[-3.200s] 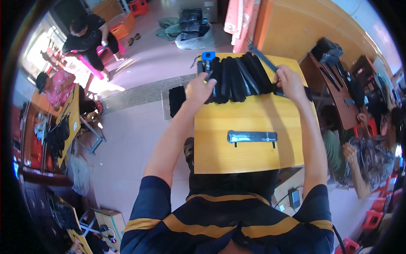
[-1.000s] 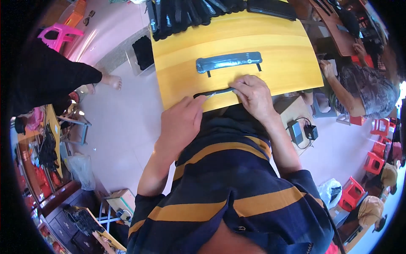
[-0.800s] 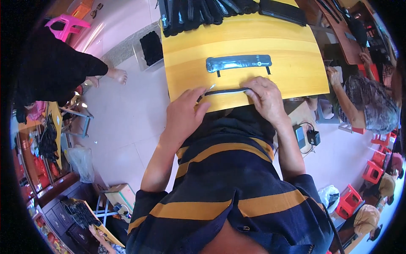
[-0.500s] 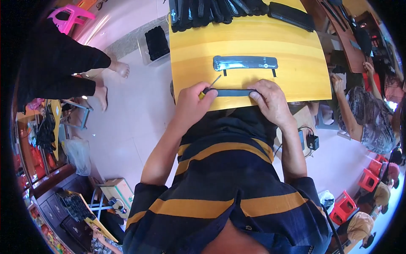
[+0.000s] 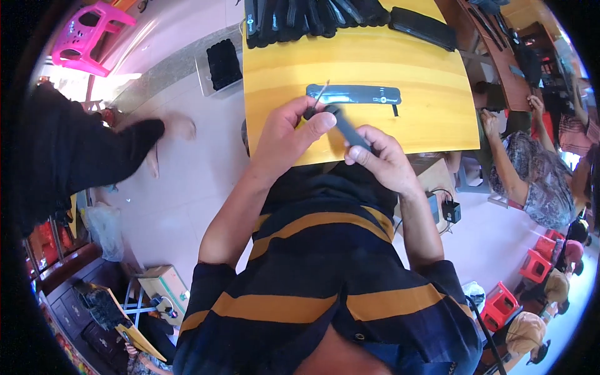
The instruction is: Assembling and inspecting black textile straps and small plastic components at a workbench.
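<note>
My left hand (image 5: 286, 140) is closed round a small tool with a thin metal shaft (image 5: 322, 94) and a dark-and-yellow handle; it resembles a screwdriver. In my right hand (image 5: 389, 161), thumb and fingers pinch the lower end of a dark flat strip (image 5: 350, 128). The strip slants up to the left, its blurred upper end close to my left thumb; whether they touch I cannot tell. Beyond both hands a glossy dark sleeve (image 5: 353, 94) with pale print lies across the yellow table (image 5: 437, 125). A short black tab (image 5: 395, 110) shows below the sleeve's right end.
Several black strips (image 5: 306, 19) are heaped along the table's far edge, beside a black bundle (image 5: 423, 28). A bin of black pieces (image 5: 223, 65) stands on the floor to the left. Another person's leg (image 5: 131, 147) is at left; a seated person (image 5: 528, 162) is at right.
The strip, earlier level between both hands at the table's near edge, is now lifted and tilted. My right hand has moved down and left. The person at left has shifted their legs.
</note>
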Available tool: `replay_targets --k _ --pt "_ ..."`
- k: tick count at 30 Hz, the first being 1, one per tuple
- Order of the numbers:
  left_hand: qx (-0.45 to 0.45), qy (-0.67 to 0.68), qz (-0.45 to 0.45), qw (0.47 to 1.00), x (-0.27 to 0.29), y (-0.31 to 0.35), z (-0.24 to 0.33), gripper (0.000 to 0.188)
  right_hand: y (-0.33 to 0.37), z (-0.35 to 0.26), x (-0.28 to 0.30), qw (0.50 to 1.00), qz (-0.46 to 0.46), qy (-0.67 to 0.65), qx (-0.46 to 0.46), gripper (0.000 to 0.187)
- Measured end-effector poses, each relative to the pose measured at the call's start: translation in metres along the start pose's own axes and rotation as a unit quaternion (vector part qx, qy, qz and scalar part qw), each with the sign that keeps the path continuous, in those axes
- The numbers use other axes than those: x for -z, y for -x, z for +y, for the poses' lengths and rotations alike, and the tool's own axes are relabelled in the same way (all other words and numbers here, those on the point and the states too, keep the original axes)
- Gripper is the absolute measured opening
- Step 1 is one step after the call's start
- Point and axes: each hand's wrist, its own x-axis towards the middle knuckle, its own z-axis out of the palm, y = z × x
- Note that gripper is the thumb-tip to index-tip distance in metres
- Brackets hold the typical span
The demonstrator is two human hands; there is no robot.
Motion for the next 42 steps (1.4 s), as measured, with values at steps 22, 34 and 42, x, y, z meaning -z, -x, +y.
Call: replay_targets --k 22,34,42 --pt "-0.159 -0.309 -0.014 0.938 -0.025 0.005 -0.043 0.022 0.034 0.019 0.003 0.939 0.147 -0.265 -0.160 0.025" --pt "-0.113 -0.341 -0.082 0.930 0.000 -0.003 -0.047 0.023 -0.009 0.020 -0.004 0.880 0.122 0.413 0.199 0.021" --pt "-0.140 -0.388 0.029 0.911 0.018 0.011 -0.042 0.023 -0.018 0.031 -0.011 0.872 0.154 0.410 0.218 0.015"
